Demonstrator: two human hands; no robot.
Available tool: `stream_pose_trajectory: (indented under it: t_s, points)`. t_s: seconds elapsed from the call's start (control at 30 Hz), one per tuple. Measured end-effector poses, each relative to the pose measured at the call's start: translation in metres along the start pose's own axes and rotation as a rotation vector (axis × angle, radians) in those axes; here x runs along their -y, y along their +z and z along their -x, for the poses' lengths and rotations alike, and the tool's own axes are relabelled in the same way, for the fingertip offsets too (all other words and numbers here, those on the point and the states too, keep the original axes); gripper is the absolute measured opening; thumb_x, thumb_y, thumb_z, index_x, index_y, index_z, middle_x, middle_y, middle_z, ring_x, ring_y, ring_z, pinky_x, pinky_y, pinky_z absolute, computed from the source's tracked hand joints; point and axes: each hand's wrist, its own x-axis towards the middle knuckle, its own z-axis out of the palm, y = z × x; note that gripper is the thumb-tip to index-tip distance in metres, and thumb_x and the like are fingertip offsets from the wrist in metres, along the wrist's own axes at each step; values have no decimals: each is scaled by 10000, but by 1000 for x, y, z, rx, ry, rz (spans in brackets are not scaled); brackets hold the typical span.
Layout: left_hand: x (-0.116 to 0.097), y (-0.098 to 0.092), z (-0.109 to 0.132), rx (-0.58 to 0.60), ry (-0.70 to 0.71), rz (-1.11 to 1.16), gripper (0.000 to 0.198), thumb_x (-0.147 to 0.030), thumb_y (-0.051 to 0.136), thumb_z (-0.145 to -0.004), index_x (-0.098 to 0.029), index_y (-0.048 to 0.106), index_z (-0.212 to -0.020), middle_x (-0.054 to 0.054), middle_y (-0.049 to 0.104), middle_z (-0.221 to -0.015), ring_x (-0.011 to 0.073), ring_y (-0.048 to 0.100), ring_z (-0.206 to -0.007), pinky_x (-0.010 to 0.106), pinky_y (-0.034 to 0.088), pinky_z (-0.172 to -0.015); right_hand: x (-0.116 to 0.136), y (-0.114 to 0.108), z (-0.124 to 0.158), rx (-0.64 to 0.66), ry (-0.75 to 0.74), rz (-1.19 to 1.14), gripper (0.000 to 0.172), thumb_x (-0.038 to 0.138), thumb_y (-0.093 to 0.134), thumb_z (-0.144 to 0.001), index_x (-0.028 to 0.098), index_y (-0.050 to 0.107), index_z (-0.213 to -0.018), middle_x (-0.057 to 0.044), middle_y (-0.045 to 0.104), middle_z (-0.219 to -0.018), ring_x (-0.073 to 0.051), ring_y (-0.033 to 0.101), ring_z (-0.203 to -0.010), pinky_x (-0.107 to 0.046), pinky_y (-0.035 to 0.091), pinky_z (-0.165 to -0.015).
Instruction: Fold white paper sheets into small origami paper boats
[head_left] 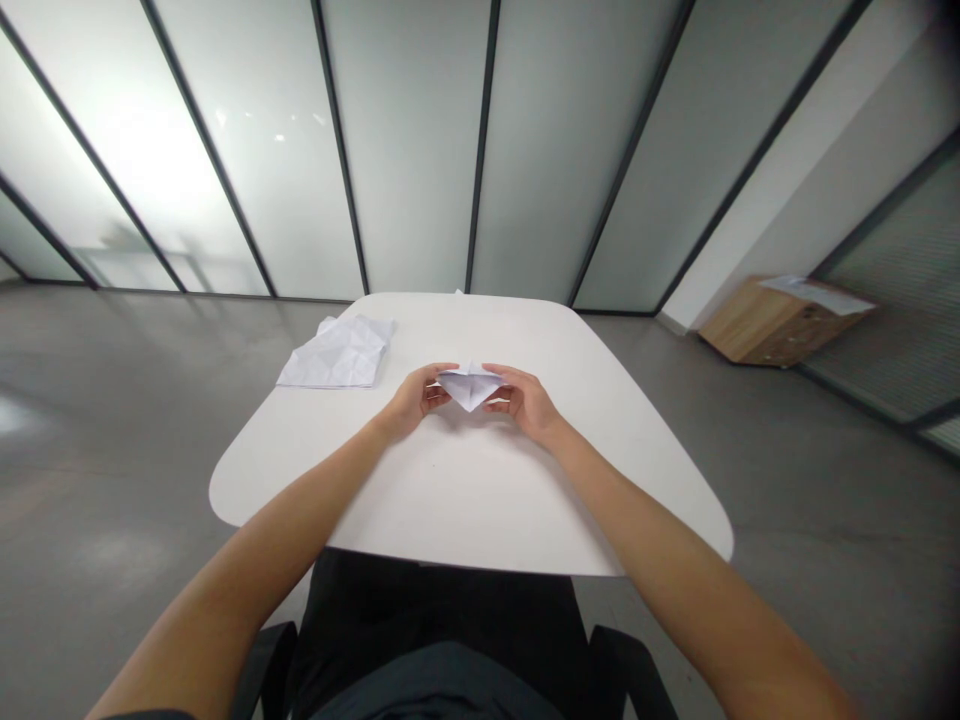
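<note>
A small folded white paper [470, 390] is held between my two hands over the middle of the table. Its lower part comes to a point toward me, and its upper edge runs across from hand to hand. My left hand [417, 398] grips the left corner, with the index finger along the top edge and the other fingers curled below. On the right corner, my right hand [526, 402] is closed in much the same way. Whether the paper's underside touches the table is hard to tell.
A stack of creased white paper sheets [341, 352] lies at the table's left edge. The white table [480, 520] has rounded corners. Behind it stands a frosted glass wall [412, 150]. A wooden cabinet [772, 325] is on the floor at the right. Chair armrests [628, 660] flank my lap.
</note>
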Motion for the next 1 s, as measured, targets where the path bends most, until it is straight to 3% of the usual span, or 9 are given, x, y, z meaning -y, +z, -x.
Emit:
stream_pose_trajectory:
  t_s: [0.13,0.23,0.37,0.53,0.7,0.83,1.0]
  points:
    - [-1,-2,0,9,-42,9,457,-463,576,-899,-135,753,-1164,106,695,-1091,133,642,-830,232,562,-750,3,-2,-1,-45,29,-11,335,342,639,-832,157,777,-1075,-103,746,-1039,-207,680,-786,-329,613,-621]
    - [3,-2,-1,-5,-34,-92,395,-348,723,-840,-154,744,-1184,90,703,-1089,114,640,-823,221,547,-749,3,-1,-2,-129,50,62,321,199,661,-778,176,773,-1078,-61,743,-939,-159,645,-711,-263,576,-573]
    - [6,-1,-2,-5,-9,-139,388,-201,738,-827,-157,721,-1212,68,701,-1040,93,634,-812,215,542,-752,0,-3,-4,-208,40,194,374,149,670,-794,198,739,-1159,-17,720,-831,-134,628,-662,-249,580,-598]
    - [9,-3,-6,-27,4,-190,390,-161,738,-835,-145,693,-1222,30,668,-877,88,624,-753,228,554,-745,-4,-9,-7,-227,35,267,288,158,624,-875,187,725,-1144,-17,711,-781,-134,632,-629,-256,595,-593]
    - [13,-5,-10,-59,13,-255,267,-170,682,-845,-152,670,-1111,58,693,-1016,105,652,-812,236,563,-751,-9,-12,-10,-224,50,317,281,133,558,-915,183,704,-1151,-14,695,-745,-133,648,-608,-246,595,-578]
    - [14,-8,-9,-102,106,-531,252,-175,621,-846,-175,660,-1095,65,686,-1125,123,662,-791,281,572,-767,-16,-14,-11,-205,71,404,307,113,546,-910,181,687,-1174,-21,705,-797,-128,664,-601,-256,608,-590]
    - [10,-9,-3,-54,412,-1149,271,-135,595,-814,-193,713,-1051,71,680,-1127,161,644,-813,342,548,-884,-17,-15,-7,-184,12,768,335,143,576,-902,220,695,-1206,-55,744,-1072,-113,649,-558,-273,593,-563]
